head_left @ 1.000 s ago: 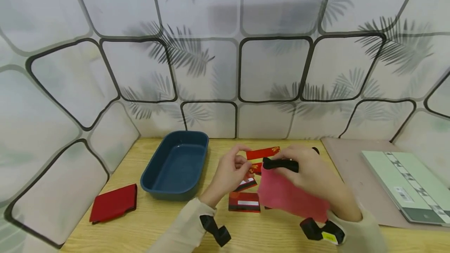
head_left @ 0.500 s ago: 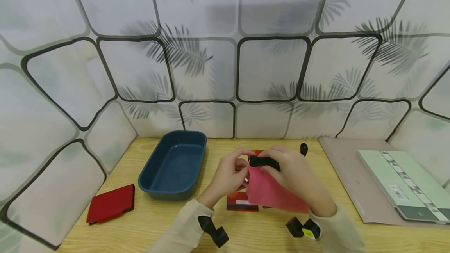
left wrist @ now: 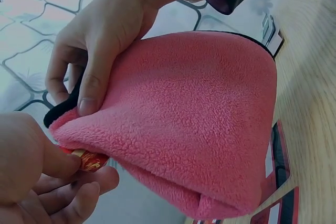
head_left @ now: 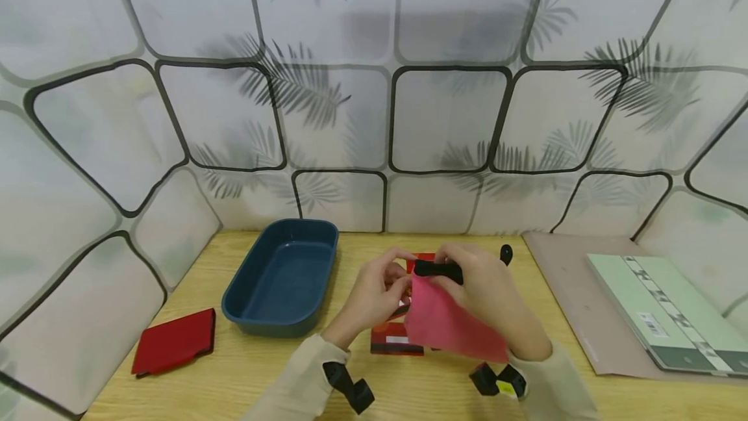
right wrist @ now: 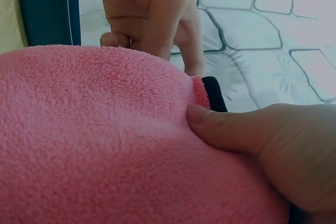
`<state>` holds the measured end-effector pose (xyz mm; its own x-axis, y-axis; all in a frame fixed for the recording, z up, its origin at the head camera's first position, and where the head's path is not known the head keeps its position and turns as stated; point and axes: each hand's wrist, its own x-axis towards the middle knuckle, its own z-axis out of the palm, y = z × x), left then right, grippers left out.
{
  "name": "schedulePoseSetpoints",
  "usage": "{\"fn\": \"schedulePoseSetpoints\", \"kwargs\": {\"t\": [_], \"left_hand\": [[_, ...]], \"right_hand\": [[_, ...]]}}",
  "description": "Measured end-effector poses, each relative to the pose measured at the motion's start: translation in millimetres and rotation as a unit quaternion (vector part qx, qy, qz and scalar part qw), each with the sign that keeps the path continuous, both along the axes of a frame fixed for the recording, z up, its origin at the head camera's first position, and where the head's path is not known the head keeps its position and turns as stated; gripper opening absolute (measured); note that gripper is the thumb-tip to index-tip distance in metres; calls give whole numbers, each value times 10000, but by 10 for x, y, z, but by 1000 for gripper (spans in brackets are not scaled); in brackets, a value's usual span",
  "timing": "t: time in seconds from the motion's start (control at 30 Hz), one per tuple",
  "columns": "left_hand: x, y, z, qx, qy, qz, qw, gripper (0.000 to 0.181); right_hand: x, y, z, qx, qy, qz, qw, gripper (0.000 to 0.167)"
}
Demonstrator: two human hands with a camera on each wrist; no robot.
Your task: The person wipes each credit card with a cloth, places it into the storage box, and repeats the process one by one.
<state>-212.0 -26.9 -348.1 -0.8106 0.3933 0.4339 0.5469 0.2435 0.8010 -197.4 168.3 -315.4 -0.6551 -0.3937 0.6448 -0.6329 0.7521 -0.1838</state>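
Note:
My right hand (head_left: 491, 301) grips a fluffy pink cloth (head_left: 452, 320) by its black-trimmed top edge, thumb on the pink face. The cloth hangs above the table. Beside it, my left hand (head_left: 371, 291) pinches a red and gold card (left wrist: 92, 160), mostly hidden behind fingers and cloth. The cloth's folded corner touches or nearly touches this card. Below the hands a red card with a white strip (head_left: 397, 340) lies on the table, partly under the cloth in the head view. Another red card (head_left: 423, 256) shows behind my fingers.
A blue tray (head_left: 230, 307) stands left of my hands. Further left lies a flat red case with a black edge (head_left: 175, 342). On the right, a pale green folder-like item (head_left: 628, 297) rests on a pinkish mat (head_left: 561, 291). A patterned curtain-like backdrop (head_left: 450, 115) rises behind.
My right hand has moved left with the pink cloth until it met the left fingers, then nearly stopped. The left hand stays about where it was. The view has shifted slightly.

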Motion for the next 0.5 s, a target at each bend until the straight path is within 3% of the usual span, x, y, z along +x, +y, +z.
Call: {"fn": "schedulePoseSetpoints", "kwargs": {"t": [0.17, 0.5], "left_hand": [[10, 2, 10, 139, -112, 140, 9997, 30], [21, -39, 26, 216, -293, 288, 9989, 31]], "right_hand": [[2, 87, 29, -20, -161, -256, 9995, 28], [-37, 254, 84, 14, -68, -508, 9987, 29]]}}
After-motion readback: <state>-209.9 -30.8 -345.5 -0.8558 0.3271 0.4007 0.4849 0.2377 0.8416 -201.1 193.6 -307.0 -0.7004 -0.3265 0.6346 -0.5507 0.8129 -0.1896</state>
